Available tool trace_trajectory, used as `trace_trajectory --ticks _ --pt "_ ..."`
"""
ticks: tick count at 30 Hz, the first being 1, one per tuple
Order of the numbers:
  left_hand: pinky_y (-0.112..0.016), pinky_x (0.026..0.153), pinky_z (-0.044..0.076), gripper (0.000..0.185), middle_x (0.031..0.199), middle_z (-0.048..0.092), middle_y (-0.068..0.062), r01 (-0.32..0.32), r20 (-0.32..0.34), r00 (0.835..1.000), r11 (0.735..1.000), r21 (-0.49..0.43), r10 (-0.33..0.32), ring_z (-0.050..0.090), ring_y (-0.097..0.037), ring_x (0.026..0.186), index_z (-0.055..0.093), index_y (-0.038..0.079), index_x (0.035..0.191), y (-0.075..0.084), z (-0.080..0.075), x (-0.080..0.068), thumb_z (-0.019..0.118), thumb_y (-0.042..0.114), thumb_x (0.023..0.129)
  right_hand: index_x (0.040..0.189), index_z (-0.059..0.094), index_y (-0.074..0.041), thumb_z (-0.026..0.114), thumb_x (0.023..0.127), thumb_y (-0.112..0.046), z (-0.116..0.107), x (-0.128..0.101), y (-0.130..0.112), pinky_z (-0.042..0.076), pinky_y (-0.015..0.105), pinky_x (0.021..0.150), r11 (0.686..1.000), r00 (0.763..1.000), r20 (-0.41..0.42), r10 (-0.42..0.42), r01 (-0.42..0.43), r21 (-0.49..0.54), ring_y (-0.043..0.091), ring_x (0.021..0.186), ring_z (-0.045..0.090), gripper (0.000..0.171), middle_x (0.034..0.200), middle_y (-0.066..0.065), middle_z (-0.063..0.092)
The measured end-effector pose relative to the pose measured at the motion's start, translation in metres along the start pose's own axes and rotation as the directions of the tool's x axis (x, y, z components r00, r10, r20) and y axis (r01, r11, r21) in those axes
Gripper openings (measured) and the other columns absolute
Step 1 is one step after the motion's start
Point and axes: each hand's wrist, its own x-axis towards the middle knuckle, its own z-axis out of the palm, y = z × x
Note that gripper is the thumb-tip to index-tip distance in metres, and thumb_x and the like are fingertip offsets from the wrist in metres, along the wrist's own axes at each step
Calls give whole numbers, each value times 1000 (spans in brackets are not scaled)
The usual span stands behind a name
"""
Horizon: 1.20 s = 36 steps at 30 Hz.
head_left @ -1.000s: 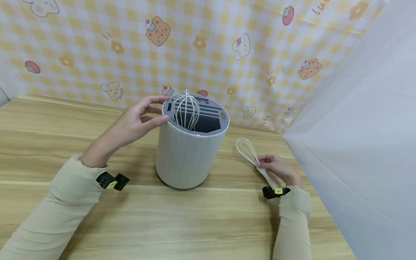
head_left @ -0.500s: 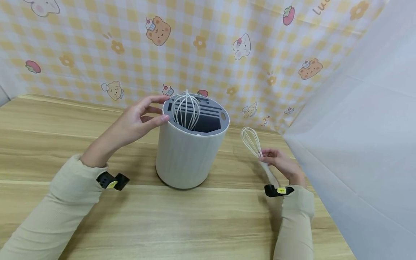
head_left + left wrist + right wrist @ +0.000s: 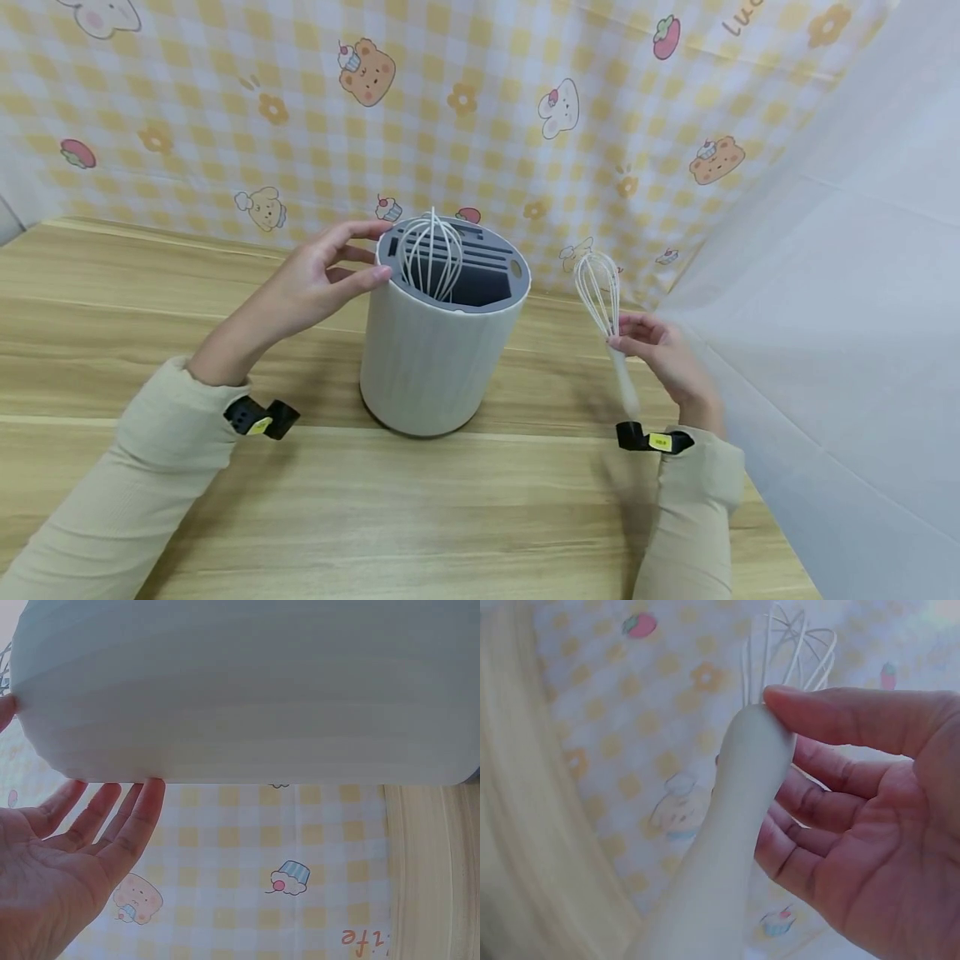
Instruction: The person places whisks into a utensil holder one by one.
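Observation:
A white ribbed cylindrical holder [image 3: 429, 358] with a grey slotted top stands mid-table; a white whisk [image 3: 430, 254] sticks up out of it. My left hand [image 3: 315, 279] rests with straight fingers against the holder's upper left rim; in the left wrist view those fingers [image 3: 127, 817] touch the holder wall [image 3: 247, 690]. My right hand [image 3: 663, 354] pinches the handle of a second white whisk [image 3: 600, 292], held upright above the table to the holder's right. In the right wrist view thumb and fingers [image 3: 840, 720] curl round the whisk handle [image 3: 735, 825].
The wooden table [image 3: 450, 517] runs under both arms. A yellow checked cartoon cloth [image 3: 525, 125] hangs close behind the holder. A white sheet [image 3: 840, 333] walls off the right side near my right hand.
My right hand has lifted the second whisk off the table and turned it upright, moving up and slightly right. The left hand and the holder have stayed put.

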Motion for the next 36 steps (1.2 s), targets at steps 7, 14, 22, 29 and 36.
trace_trajectory --ticks 7,14,22,29,36 --pt "-38 90 48 51 140 42 -1 -2 0 1000 1000 -6 2 51 -23 116 40 19 139 0 0 0 58 29 92 105 57 -9 61 86 1 4 -10 -26 51 15 75 988 992 -58 -110 115 105 3 83 60 22 89 -7 63" --pt "-41 92 47 52 140 42 -1 -6 -1 1000 1000 -11 6 50 -23 116 40 19 139 -1 0 0 58 29 91 107 58 -1 59 85 8 13 -17 -47 51 15 77 937 959 -145 -242 270 222 7 87 61 24 92 -3 65" --pt "-38 91 48 52 140 42 0 -4 0 1000 1000 -14 4 51 -22 116 40 19 139 -1 0 0 58 29 91 105 57 2 51 83 20 24 -24 -67 52 18 78 804 895 -277 -350 439 401 12 87 62 30 97 6 65" --pt "-44 94 46 52 141 42 -1 -10 3 1000 1000 -18 10 50 -23 116 40 19 139 -1 0 0 58 29 91 106 53 8 53 81 21 36 -30 -85 54 21 73 683 834 -407 -372 543 489 18 84 61 28 98 14 62" --pt "-43 93 47 51 140 42 -2 -16 0 1000 1000 -17 16 51 -23 116 40 18 139 -1 0 0 58 29 92 107 48 9 52 79 24 51 -38 -103 56 27 75 556 777 -508 -373 625 547 26 87 62 32 95 19 59"
